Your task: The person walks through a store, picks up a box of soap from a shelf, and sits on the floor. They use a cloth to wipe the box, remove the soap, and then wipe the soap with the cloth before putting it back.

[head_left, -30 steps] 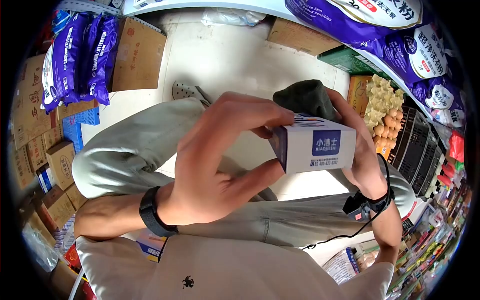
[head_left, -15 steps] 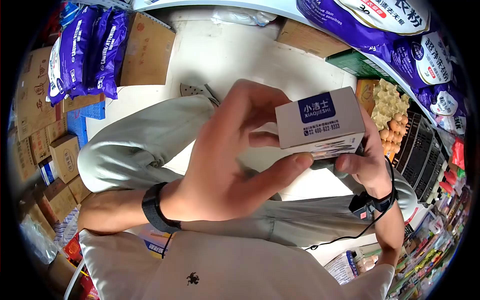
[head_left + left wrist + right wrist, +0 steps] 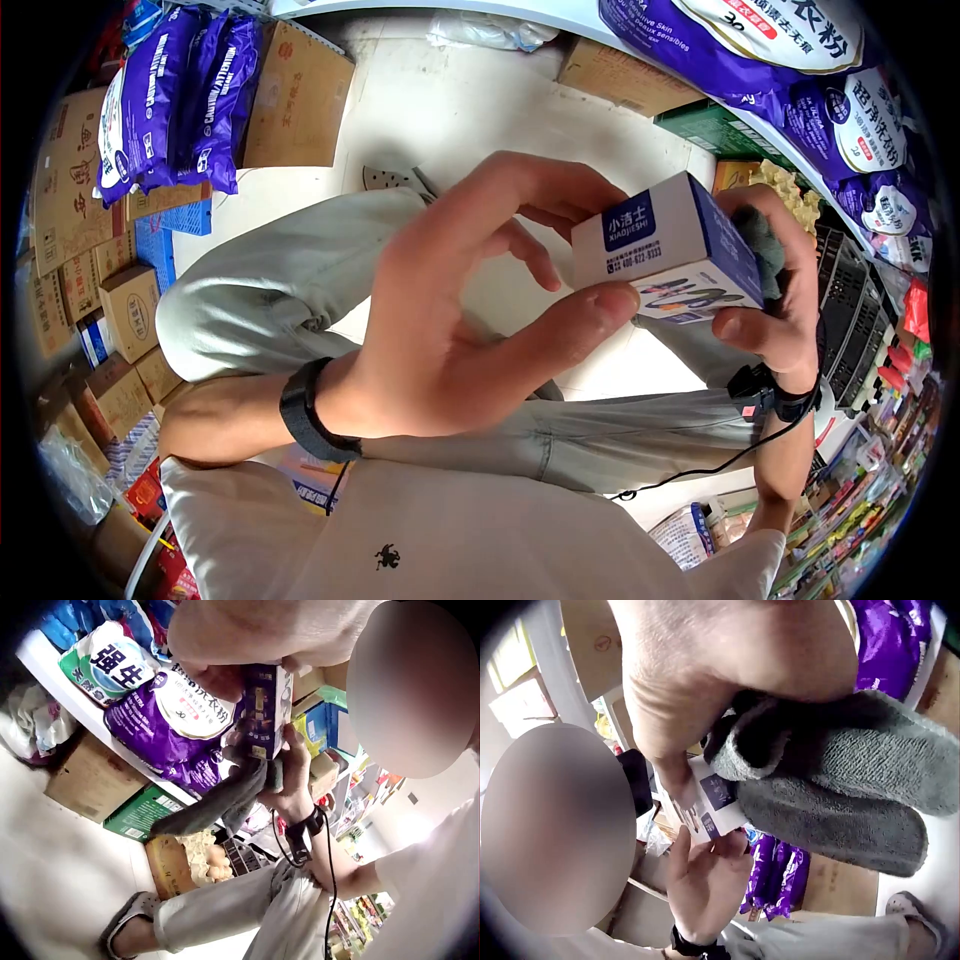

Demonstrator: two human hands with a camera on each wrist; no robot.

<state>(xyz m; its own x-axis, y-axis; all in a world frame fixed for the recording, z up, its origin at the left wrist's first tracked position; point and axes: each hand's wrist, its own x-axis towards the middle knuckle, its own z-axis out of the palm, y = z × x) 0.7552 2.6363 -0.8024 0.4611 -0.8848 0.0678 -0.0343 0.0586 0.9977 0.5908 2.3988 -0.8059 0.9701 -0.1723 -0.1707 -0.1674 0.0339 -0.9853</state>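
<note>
A small white and dark-blue box (image 3: 625, 240) with Chinese lettering and "XIAOJIESHI" is held up between both hands over the person's lap. My left hand (image 3: 425, 330) pinches its near left end, thumb below and fingers at the upper edge. On the other side, my right hand (image 3: 800, 310) grips the box together with a dark grey cloth (image 3: 765, 250), its thumb along the lower edge. In the right wrist view the fuzzy cloth (image 3: 840, 750) hangs in folded lengths from the right hand, next to the box (image 3: 716, 802).
Purple detergent bags (image 3: 180, 110) and cardboard boxes (image 3: 295, 100) stand at the left. More detergent bags (image 3: 790, 40) line the shelf at upper right. Below them are an egg tray (image 3: 790, 190) and a black crate (image 3: 850, 310). A cable (image 3: 720, 465) runs from the right wrist.
The box has shifted right and turned, so its lettered end and a picture side now show. The right hand has moved right with it, and the cloth now shows behind the box's right side.
</note>
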